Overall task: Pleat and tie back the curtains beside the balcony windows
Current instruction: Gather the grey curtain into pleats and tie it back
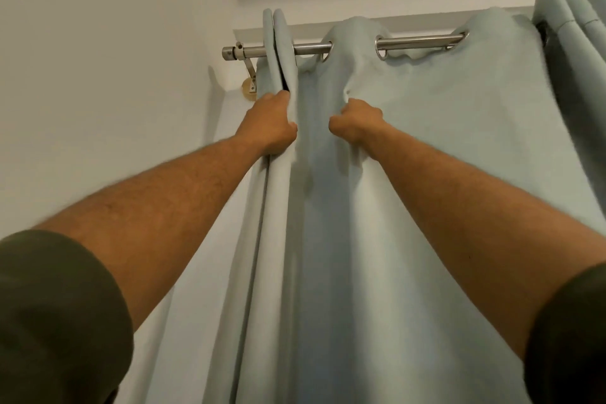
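Curtain (pixel 377 207), pale blue, hung by eyelets on rod (pixel 311 48) beside wall (pixel 98 75): gathered folds are gripped by left hand (pixel 273 123), next fold is clutched by right hand (pixel 355 125), seemingly so another pleat can be stacked leftward.

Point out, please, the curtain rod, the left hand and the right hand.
curtain rod (pixel 416 41): head view, bare metal between two rings.
left hand (pixel 273 123): head view, back of the hand gripping the gathered curtain (pixel 426 147) folds.
right hand (pixel 359 121): head view, back of the hand clutching the curtain.
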